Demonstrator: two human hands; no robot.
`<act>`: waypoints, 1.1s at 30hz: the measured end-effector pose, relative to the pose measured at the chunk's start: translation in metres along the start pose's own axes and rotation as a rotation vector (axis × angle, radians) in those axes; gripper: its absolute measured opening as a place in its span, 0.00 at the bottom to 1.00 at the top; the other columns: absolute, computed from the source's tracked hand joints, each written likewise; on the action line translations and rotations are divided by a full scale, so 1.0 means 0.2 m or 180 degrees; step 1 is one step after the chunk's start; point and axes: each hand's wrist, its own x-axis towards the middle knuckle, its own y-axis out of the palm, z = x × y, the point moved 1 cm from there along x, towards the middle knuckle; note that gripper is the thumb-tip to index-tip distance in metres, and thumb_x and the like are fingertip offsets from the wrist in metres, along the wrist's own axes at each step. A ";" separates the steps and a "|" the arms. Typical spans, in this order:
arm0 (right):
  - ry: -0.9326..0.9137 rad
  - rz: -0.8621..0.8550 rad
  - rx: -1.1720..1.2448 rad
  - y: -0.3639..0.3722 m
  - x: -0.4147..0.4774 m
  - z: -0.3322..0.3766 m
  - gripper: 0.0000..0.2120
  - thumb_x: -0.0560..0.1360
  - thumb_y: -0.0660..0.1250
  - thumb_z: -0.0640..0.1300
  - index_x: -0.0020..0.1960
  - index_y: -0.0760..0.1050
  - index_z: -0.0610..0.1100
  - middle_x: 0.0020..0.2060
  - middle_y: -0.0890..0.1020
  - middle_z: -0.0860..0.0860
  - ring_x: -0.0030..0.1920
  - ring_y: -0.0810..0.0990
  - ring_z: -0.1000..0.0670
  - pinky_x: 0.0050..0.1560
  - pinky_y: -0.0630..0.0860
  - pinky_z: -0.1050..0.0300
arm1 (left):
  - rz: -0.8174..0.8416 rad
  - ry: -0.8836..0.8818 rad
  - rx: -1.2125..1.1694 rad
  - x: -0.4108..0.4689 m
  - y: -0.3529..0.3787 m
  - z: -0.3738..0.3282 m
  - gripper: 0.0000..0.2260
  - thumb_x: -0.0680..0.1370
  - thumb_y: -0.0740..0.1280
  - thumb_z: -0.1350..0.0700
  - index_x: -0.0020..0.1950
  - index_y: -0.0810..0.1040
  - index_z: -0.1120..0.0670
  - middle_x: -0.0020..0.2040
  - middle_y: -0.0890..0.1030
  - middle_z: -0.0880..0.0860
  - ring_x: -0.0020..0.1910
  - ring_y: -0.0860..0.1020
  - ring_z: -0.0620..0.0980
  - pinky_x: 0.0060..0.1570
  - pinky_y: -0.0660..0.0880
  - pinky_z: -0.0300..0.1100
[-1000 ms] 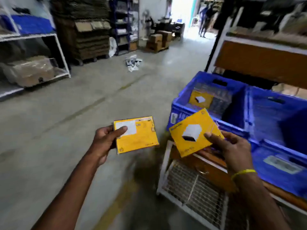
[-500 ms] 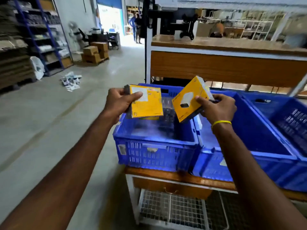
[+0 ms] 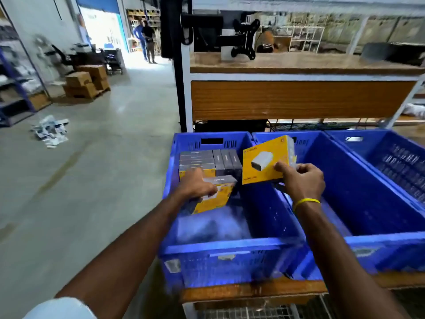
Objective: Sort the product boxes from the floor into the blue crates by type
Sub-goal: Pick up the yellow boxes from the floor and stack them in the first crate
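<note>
Head view looks down on a blue slatted plastic crate [image 3: 225,246], the leftmost of three on a wooden-edged table [image 3: 253,291]. Inside that crate, over its left half, the left hand [image 3: 197,185] grips a yellow cardboard product box with a grey top face [image 3: 216,199], fingers curled over its upper edge. The box is tilted and sits low between the crate's walls; blur hides whether it touches the bottom. Against the crate's far wall stands a packed row of grey-and-yellow boxes [image 3: 207,160], just beyond the left hand. Above the crate's right wall, near its far right corner, the right hand [image 3: 301,180] pinches a second yellow cardboard box printed with a white device [image 3: 264,160] by its lower right corner, thumb on the front face, holding it upright and clear of the crate. A yellow wristband [image 3: 307,201] circles that wrist. Right of the crate a middle blue crate [image 3: 368,203] touches it, with a third blue crate [image 3: 402,157] beyond.
</note>
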 end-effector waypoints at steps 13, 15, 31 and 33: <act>-0.0242 0.0716 0.0400 0.04 0.13 0.00 0.21 0.54 0.78 0.48 0.35 0.69 0.42 0.36 0.81 0.37 0.38 0.86 0.40 0.35 0.83 0.42 | 0.0497 -0.0288 0.1351 0.36 0.08 0.17 0.22 0.62 0.82 0.59 0.51 0.77 0.55 0.55 0.82 0.52 0.49 0.81 0.51 0.44 0.80 0.45; -0.0273 0.0779 0.0250 0.06 0.18 -0.02 0.21 0.53 0.78 0.51 0.33 0.69 0.44 0.36 0.82 0.38 0.37 0.85 0.39 0.34 0.83 0.42 | 0.0576 -0.0220 0.1729 0.38 0.10 0.18 0.24 0.60 0.81 0.62 0.51 0.77 0.54 0.61 0.81 0.52 0.52 0.82 0.52 0.47 0.82 0.47; -0.0451 0.0867 -0.0235 0.15 0.30 -0.11 0.24 0.53 0.79 0.60 0.36 0.74 0.44 0.32 0.82 0.47 0.35 0.83 0.42 0.36 0.81 0.41 | 0.1238 0.0513 0.1953 0.41 0.11 0.04 0.22 0.62 0.82 0.49 0.48 0.74 0.49 0.47 0.80 0.50 0.45 0.79 0.52 0.42 0.78 0.45; -0.0366 0.0928 -0.0129 0.14 0.33 -0.11 0.25 0.53 0.80 0.59 0.37 0.73 0.45 0.33 0.83 0.46 0.36 0.84 0.41 0.37 0.82 0.39 | 0.1419 0.0772 0.2177 0.33 0.13 -0.01 0.21 0.60 0.83 0.50 0.46 0.77 0.52 0.43 0.82 0.51 0.41 0.79 0.51 0.39 0.77 0.45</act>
